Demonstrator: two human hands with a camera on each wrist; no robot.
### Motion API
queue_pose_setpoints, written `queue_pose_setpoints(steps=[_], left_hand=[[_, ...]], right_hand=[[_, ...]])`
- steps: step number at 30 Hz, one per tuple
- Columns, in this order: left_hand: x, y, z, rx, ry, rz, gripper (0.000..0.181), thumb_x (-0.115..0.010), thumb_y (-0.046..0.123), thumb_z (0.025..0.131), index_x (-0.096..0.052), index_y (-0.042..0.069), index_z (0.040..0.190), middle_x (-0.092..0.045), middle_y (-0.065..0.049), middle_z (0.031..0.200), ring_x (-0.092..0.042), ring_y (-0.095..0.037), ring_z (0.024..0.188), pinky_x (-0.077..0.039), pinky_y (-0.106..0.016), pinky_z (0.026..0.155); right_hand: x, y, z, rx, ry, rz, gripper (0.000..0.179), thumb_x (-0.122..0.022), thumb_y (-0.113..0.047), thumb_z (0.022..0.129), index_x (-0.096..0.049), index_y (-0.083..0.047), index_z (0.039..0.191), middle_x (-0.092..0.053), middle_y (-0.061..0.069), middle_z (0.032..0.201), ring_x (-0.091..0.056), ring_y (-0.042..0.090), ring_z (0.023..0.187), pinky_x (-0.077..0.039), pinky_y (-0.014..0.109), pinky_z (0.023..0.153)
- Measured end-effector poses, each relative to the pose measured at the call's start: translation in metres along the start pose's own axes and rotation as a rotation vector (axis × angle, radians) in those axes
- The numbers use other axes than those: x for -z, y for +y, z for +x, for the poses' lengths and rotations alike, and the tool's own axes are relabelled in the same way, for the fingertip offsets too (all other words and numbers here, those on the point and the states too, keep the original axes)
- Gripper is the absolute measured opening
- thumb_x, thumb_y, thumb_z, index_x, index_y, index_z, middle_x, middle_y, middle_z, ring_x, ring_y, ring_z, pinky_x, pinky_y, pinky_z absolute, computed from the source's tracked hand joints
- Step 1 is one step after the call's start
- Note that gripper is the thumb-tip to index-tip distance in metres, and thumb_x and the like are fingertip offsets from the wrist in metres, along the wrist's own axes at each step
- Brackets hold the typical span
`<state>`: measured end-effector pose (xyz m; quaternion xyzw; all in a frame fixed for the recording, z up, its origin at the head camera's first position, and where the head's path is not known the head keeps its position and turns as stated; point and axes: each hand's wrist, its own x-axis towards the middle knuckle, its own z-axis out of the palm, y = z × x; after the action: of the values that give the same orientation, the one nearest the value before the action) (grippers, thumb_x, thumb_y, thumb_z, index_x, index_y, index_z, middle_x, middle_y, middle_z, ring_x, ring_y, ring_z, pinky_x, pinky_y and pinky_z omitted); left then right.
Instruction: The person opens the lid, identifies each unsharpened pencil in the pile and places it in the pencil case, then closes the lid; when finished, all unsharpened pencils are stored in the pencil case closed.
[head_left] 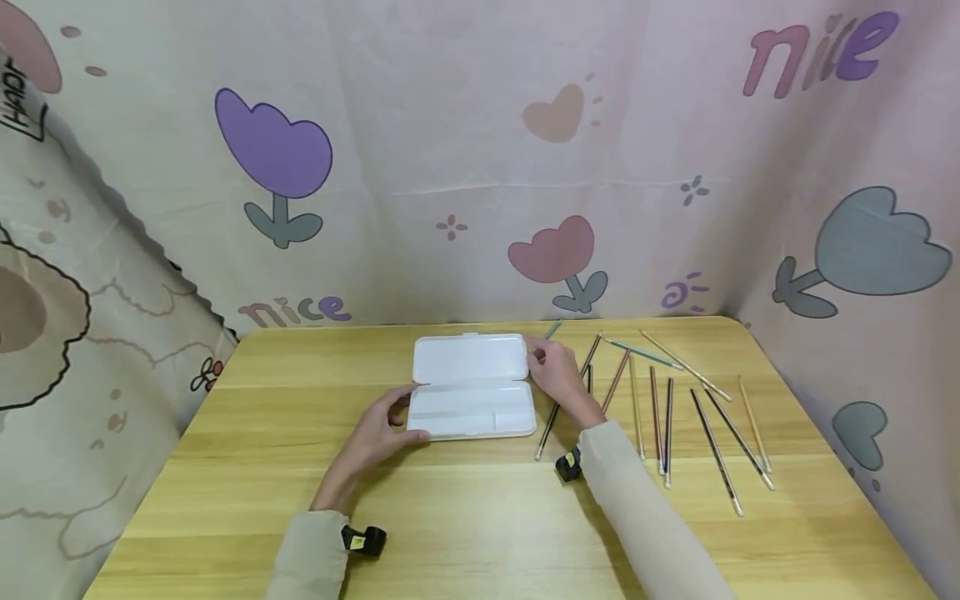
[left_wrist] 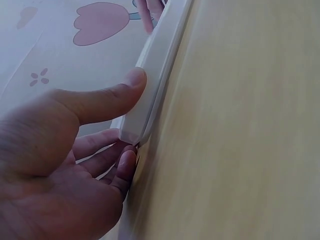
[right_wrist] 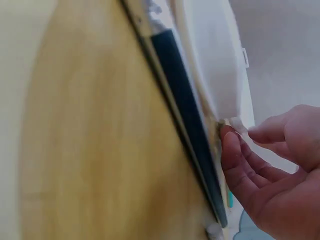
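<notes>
On the tabletop (head_left: 465,517), left hand (head_left: 378,427) and right hand (head_left: 558,372), half-curled, sensibly grip the probably light, stiff case (head_left: 465,400) by its edges.

the case (head_left: 471,400) near the far edge of the yellow wood-grained surface (head_left: 465,517) is coloured white, the pale cloth (head_left: 405,125) patterned with tulips (head_left: 276,150).

There are approx. 12 pencils (head_left: 716,450), some partly hidden, plus 1 case (head_left: 471,396) w/ 2 halves (head_left: 471,360) & 1 counter (head_left: 465,508). Also in view: 1 L grip (head_left: 378,427), 1 R grip (head_left: 557,371), 2 sleeves (head_left: 652,517) & 2 wrist cams (head_left: 365,542).
</notes>
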<state>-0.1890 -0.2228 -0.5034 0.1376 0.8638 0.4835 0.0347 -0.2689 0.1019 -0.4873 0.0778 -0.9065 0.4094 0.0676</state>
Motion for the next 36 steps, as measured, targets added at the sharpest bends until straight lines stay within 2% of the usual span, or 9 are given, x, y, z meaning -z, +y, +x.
queue_pose_setpoints(steps=[6, 11, 17, 22, 25, 31, 36], left_hand=[[0.003, -0.002, -0.003, 0.008, 0.003, -0.009, 0.087, -0.091, 0.015, 0.078, -0.045, -0.003, 0.15, -0.059, -0.024, 0.134, -0.056, -0.031, 0.107, -0.048, -0.038, 0.09], [0.004, 0.0, -0.004, -0.006, -0.017, -0.004, 0.087, -0.09, 0.016, 0.08, -0.044, -0.003, 0.151, -0.057, -0.024, 0.137, -0.056, -0.034, 0.113, -0.049, -0.044, 0.093], [0.0, 0.0, -0.005, -0.039, -0.038, 0.009, 0.086, -0.088, 0.017, 0.082, -0.042, -0.004, 0.151, -0.054, -0.024, 0.14, -0.053, -0.037, 0.124, -0.048, -0.052, 0.098], [-0.001, 0.0, -0.006, -0.034, -0.03, 0.003, 0.086, -0.089, 0.018, 0.081, -0.043, -0.003, 0.151, -0.055, -0.023, 0.14, -0.054, -0.036, 0.12, -0.048, -0.048, 0.096], [-0.001, 0.001, -0.006, -0.017, -0.026, -0.004, 0.086, -0.089, 0.018, 0.081, -0.044, -0.001, 0.152, -0.056, -0.022, 0.14, -0.054, -0.034, 0.119, -0.048, -0.043, 0.096], [0.0, 0.001, -0.004, -0.022, -0.019, -0.01, 0.086, -0.09, 0.019, 0.08, -0.045, 0.0, 0.152, -0.056, -0.02, 0.14, -0.054, -0.031, 0.116, -0.047, -0.037, 0.093], [0.0, 0.003, -0.006, -0.024, -0.008, -0.026, 0.086, -0.09, 0.017, 0.079, -0.046, -0.001, 0.151, -0.056, -0.021, 0.14, -0.054, -0.033, 0.115, -0.046, -0.043, 0.093]], right_hand=[[0.008, -0.004, -0.007, 0.013, -0.056, 0.086, 0.045, -0.058, -0.007, 0.1, -0.058, -0.006, 0.145, -0.072, 0.013, 0.102, -0.07, 0.027, 0.09, -0.056, 0.038, 0.075], [0.024, -0.004, -0.023, 0.024, -0.065, 0.173, 0.047, -0.06, -0.009, 0.101, -0.054, -0.008, 0.148, -0.07, 0.014, 0.109, -0.07, 0.027, 0.09, -0.057, 0.035, 0.071], [0.054, -0.001, -0.05, 0.029, -0.01, 0.248, 0.044, -0.063, -0.01, 0.101, -0.055, -0.008, 0.145, -0.07, 0.018, 0.112, -0.07, 0.035, 0.095, -0.055, 0.03, 0.068], [0.076, 0.009, -0.072, 0.054, 0.051, 0.271, 0.04, -0.066, -0.008, 0.1, -0.059, -0.005, 0.14, -0.07, 0.02, 0.113, -0.069, 0.038, 0.098, -0.055, 0.024, 0.075], [0.089, 0.016, -0.085, 0.056, 0.085, 0.266, 0.036, -0.067, -0.009, 0.1, -0.061, -0.001, 0.135, -0.07, 0.019, 0.113, -0.068, 0.032, 0.099, -0.054, 0.021, 0.079], [0.115, 0.029, -0.106, 0.064, 0.152, 0.238, 0.031, -0.068, -0.007, 0.099, -0.064, 0.001, 0.128, -0.068, 0.02, 0.111, -0.067, 0.013, 0.092, -0.054, 0.019, 0.074], [0.133, 0.044, -0.122, 0.058, 0.234, 0.151, 0.029, -0.07, -0.004, 0.097, -0.065, 0.002, 0.125, -0.068, 0.017, 0.106, -0.064, 0.0, 0.088, -0.051, 0.014, 0.074]])
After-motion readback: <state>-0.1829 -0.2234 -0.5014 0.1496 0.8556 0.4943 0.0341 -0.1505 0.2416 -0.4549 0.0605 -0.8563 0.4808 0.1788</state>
